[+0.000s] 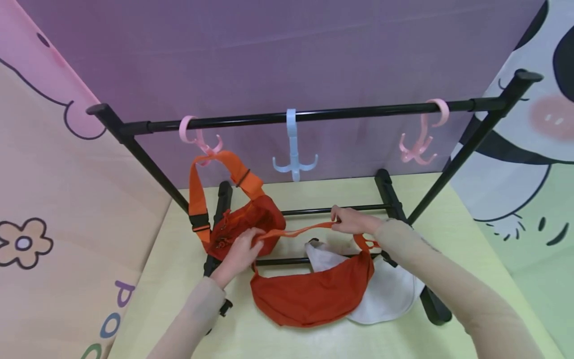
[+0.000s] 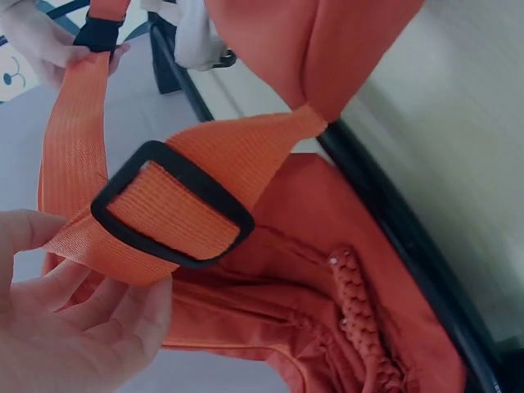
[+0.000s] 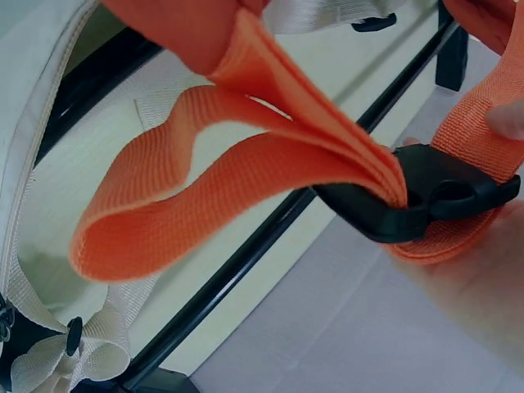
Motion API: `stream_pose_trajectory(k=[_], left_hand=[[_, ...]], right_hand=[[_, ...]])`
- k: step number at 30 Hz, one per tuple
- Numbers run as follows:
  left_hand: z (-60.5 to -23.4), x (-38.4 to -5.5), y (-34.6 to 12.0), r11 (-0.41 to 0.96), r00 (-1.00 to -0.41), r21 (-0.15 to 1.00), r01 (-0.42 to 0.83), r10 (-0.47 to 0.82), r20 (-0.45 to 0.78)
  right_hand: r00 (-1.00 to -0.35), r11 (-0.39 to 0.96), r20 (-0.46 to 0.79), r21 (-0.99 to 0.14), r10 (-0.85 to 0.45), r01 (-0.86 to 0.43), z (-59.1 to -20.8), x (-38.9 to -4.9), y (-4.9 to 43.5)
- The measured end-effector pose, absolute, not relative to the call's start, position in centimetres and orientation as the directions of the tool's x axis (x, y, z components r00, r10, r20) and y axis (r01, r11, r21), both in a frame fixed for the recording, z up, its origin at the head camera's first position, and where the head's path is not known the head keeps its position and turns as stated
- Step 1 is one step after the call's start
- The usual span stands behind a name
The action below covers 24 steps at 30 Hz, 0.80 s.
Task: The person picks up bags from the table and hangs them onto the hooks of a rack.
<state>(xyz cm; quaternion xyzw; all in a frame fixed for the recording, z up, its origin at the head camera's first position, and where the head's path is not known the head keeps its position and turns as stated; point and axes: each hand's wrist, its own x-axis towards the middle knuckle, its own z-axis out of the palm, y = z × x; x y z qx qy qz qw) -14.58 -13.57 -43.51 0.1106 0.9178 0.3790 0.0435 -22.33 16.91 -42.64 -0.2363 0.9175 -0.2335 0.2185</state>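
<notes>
A red waist bag (image 1: 314, 294) hangs by its orange strap (image 1: 300, 231) between both hands, above the lower bars of a rack. My left hand (image 1: 240, 252) pinches the strap between thumb and fingers, beside a black slider (image 2: 172, 205). At the strap's other side my right hand (image 1: 354, 220) grips it by a black buckle (image 3: 417, 192), where a loose orange loop (image 3: 155, 205) dangles. Behind the left hand, a second red waist bag (image 1: 251, 219) hangs by its strap from the left pink hook (image 1: 202, 139). A white bag (image 1: 387, 294) lies partly hidden behind the held bag.
A black rack (image 1: 358, 112) stands on the pale table (image 1: 152, 299). From its top bar hang a blue hook (image 1: 293, 149) at the middle and another pink hook (image 1: 421, 139) at the right. Printed cloth walls surround it.
</notes>
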Motion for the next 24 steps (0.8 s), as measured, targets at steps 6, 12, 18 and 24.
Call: stream_pose_trajectory(k=[6,12,18,24], left_hand=[[-42.6,-14.4,-13.7,0.627,-0.972,0.754,0.197,0.226,0.066],[-41.8,-14.2,-13.7,0.601,-0.964,0.759,0.252,0.223,0.143],[-41.2,-14.0,-13.6,0.563,-0.952,0.77,0.3,0.229,0.203],[-40.2,-13.6,-13.4,0.515,-0.93,0.777,0.362,0.255,0.264]], right_hand=[[-0.783,0.76,-0.265,-0.539,-0.563,-0.364,-42.1,-22.1,17.2],[-0.765,0.715,-0.196,-0.548,-0.614,-0.433,-41.3,-21.8,17.3],[-0.761,0.647,-0.147,-0.641,-0.632,-0.413,-40.3,-21.4,17.4],[-0.766,0.578,-0.07,-0.702,-0.638,-0.417,-39.5,-21.0,17.6]])
